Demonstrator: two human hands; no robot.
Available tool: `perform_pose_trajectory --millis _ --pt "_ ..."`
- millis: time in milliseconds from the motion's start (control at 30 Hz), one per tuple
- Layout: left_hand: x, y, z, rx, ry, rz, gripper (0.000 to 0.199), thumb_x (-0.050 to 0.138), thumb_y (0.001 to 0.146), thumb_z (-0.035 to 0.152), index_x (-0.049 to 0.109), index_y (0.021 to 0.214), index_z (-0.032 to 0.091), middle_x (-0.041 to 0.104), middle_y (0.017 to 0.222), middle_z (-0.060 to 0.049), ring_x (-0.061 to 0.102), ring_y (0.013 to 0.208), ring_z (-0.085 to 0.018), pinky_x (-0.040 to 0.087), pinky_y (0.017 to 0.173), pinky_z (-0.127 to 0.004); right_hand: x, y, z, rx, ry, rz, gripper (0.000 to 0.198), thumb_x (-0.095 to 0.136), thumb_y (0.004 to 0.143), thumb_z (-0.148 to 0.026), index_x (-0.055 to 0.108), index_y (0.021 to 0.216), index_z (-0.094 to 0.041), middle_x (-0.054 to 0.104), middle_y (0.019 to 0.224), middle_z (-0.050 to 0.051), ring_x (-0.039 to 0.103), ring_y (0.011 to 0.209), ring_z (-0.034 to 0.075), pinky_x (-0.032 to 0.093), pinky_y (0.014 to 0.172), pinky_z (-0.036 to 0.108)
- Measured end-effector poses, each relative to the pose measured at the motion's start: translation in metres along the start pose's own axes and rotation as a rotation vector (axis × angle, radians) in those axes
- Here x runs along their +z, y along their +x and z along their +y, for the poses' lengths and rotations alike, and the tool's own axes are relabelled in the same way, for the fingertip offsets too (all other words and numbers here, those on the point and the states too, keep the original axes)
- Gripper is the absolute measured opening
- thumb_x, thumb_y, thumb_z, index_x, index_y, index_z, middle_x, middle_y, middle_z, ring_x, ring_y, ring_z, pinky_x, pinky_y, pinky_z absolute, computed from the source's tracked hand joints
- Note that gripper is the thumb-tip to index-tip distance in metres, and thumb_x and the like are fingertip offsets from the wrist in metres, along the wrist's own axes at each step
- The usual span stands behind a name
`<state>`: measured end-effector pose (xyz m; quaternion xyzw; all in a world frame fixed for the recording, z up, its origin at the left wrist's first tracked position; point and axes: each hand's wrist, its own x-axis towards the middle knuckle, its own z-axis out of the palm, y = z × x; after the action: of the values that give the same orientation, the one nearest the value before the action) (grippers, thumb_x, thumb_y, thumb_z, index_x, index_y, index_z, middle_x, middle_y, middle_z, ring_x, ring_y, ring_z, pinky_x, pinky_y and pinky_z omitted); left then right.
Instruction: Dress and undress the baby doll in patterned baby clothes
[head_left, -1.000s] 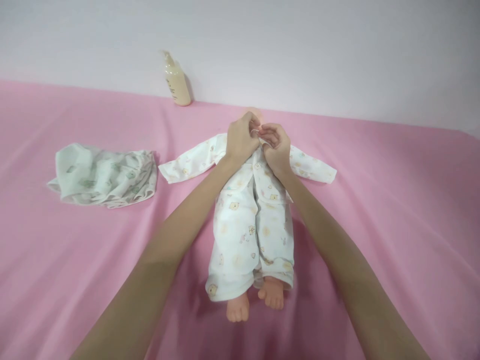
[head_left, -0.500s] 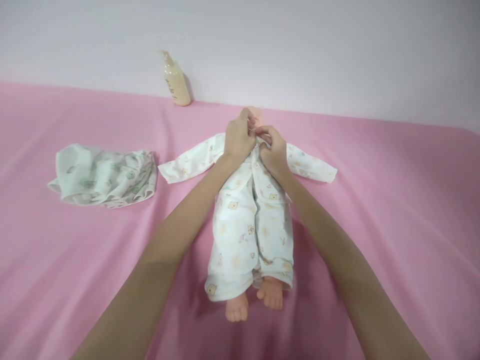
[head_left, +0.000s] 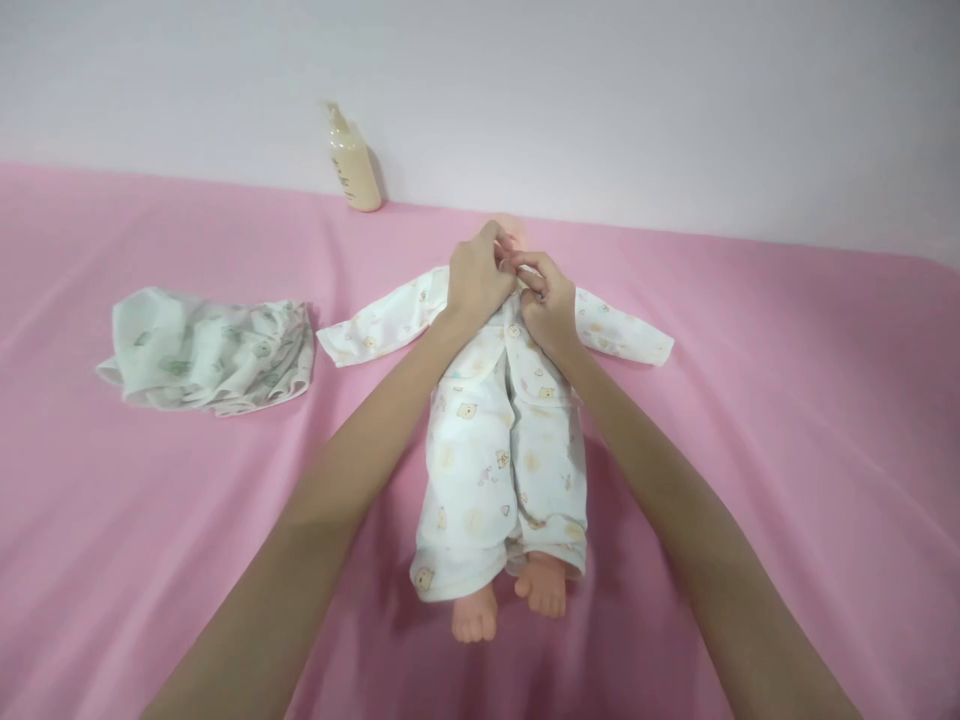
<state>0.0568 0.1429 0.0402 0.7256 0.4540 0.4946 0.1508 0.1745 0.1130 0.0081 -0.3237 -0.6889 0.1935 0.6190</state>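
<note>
A baby doll point(head_left: 475, 614) lies on its back, feet toward me, its head mostly hidden behind my hands. It wears a white printed jacket point(head_left: 480, 352) with long sleeves spread to both sides, and matching trousers point(head_left: 471, 480). At the collar, my left hand point(head_left: 480, 272) is closed, thumb and fingers pinching the jacket's front edge. My right hand point(head_left: 549, 300) meets it there, its fingers bent and pinching the same neckline. The fastening between the fingertips is too small and covered to make out. Below the hands the jacket front hangs slightly apart at the hem.
A crumpled white cloth garment with green prints point(head_left: 210, 350) lies to the left of the doll. Against the pale wall point(head_left: 600, 110) stands a cream pump bottle point(head_left: 355, 172). A pink sheet point(head_left: 787, 420) with soft creases covers the surface.
Both hands stay at the collar; the right fingertips have shifted slightly, closing in on the left ones. Doll, cloth and bottle have not moved.
</note>
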Motion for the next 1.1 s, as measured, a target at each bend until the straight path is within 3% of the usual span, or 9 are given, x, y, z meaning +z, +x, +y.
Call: perform_pose_trajectory --millis 200,367,567,767,933,1100 --pt "-0.002 0.001 -0.001 0.017 -0.035 -0.037 0.021 0.060 0.071 0.008 0.055 0.086 0.021 0.070 0.081 -0.001 0.064 0.072 -0.016 0.048 0.069 -0.031 0.000 0.000 0.006 0.028 -0.002 0.024 0.023 0.049 0.079 -0.015 0.057 0.099 -0.024 0.062 0.116 0.002 0.059 0.116 0.019 0.047 0.104 0.039" --pt "0.001 0.002 -0.007 0.018 -0.069 -0.002 0.024 0.061 0.070 0.008 0.054 0.086 0.023 0.065 0.073 0.001 0.064 0.074 -0.018 0.048 0.073 -0.032 0.000 0.002 0.009 0.074 -0.163 0.130 0.010 0.051 0.083 -0.018 0.057 0.090 -0.023 0.067 0.093 0.001 0.067 0.092 0.017 0.054 0.089 0.034" --pt "0.004 0.005 -0.014 0.020 -0.096 -0.017 0.027 0.059 0.068 0.006 0.053 0.088 0.023 0.061 0.071 0.001 0.063 0.074 -0.018 0.049 0.073 -0.032 0.001 0.008 0.013 0.090 -0.194 0.137 0.001 0.059 0.082 -0.023 0.058 0.081 -0.022 0.068 0.082 0.000 0.067 0.082 0.015 0.054 0.082 0.032" --pt "0.005 0.006 -0.016 0.013 -0.157 0.022 0.027 0.054 0.069 0.004 0.050 0.087 0.024 0.064 0.079 0.001 0.062 0.071 -0.015 0.047 0.068 -0.028 0.000 0.029 0.029 0.253 -0.141 0.114 0.026 0.072 0.072 -0.035 0.056 0.087 -0.022 0.066 0.077 -0.001 0.063 0.071 0.014 0.053 0.073 0.030" --pt "0.006 0.004 -0.014 0.020 -0.089 0.053 0.031 0.049 0.067 -0.001 0.048 0.086 0.023 0.061 0.075 0.001 0.060 0.068 -0.015 0.048 0.069 -0.030 0.006 0.030 0.034 0.270 -0.135 0.147 0.028 0.071 0.073 -0.038 0.053 0.085 -0.021 0.062 0.071 -0.003 0.056 0.062 0.012 0.051 0.070 0.030" --pt "0.006 0.003 -0.013 0.079 -0.099 0.043 0.028 0.053 0.072 0.002 0.050 0.088 0.024 0.062 0.080 -0.001 0.063 0.080 -0.018 0.049 0.074 -0.032 0.007 0.026 0.037 0.240 -0.125 0.215 0.033 0.072 0.072 -0.043 0.047 0.081 -0.023 0.054 0.062 -0.008 0.049 0.053 0.010 0.051 0.066 0.028"
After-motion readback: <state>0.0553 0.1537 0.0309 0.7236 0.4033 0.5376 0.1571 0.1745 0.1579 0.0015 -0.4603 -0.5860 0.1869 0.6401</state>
